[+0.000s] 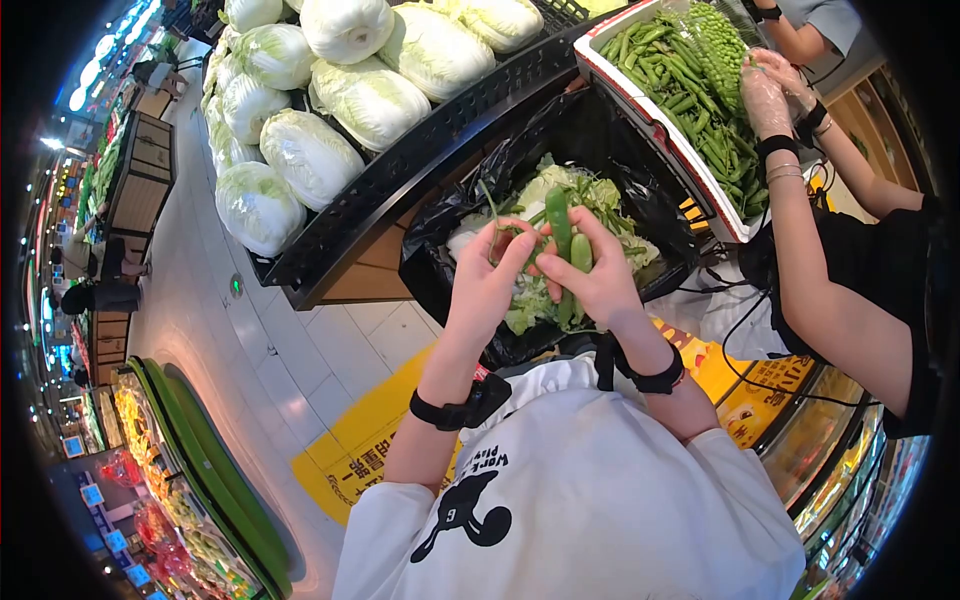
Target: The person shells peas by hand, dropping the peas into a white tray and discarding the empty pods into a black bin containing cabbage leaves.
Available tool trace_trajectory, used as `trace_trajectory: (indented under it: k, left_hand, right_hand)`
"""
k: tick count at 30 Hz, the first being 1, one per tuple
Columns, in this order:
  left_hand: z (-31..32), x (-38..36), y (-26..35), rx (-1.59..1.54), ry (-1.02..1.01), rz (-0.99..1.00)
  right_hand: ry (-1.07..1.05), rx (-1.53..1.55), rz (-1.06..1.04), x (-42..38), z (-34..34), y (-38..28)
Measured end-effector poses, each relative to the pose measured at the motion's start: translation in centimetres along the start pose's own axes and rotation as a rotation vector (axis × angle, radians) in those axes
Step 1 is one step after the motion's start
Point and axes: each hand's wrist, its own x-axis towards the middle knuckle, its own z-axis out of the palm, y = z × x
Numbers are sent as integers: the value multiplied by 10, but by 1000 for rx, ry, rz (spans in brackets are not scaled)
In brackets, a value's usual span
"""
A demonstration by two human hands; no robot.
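Note:
My right hand is closed around several green pea pods, which stand up between thumb and fingers. Close beside it, my left hand is pinched, with a thin green stem sticking up from its fingers. Both hands are above a black plastic bag holding pale green leaf scraps. Up and to the right is a white box heaped with green pods.
Napa cabbages fill a black-edged display rack at upper left. On the right, a co-worker's gloved hands are at the box. Cables hang nearby. A yellow floor sign lies on the tiles; a green-rimmed produce stand is at lower left.

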Motion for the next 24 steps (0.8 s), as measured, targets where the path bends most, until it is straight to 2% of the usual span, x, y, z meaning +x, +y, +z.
trace_trajectory:
  k: [4, 8, 11, 13, 16, 20, 22, 24]
  left_hand:
    - [-5, -4, 1, 115, -2, 41]
    - [-4, -7, -4, 144, -23, 87]
    - [1, -5, -11, 241, 47, 201]
    - [4, -3, -18, 19, 89, 196]
    - [6, -1, -17, -82, 76, 157]
    - [9, -3, -14, -142, 54, 133]
    - [6, -3, -20, -192, 15, 91]
    - [8, -3, -20, -140, 56, 109]
  right_hand:
    - [7, -95, 13, 0, -1, 3]
    - [-9, -91, -42, -2, -2, 1]
    - [29, 0, -77, -1, 4, 2]
    - [108, 21, -163, 1, 8, 8]
    - [111, 23, -161, 3, 7, 10]
    - [108, 128, -135, 5, 4, 14]
    - [100, 294, -49, 5, 1, 15]
    - [109, 305, -50, 6, -2, 15]
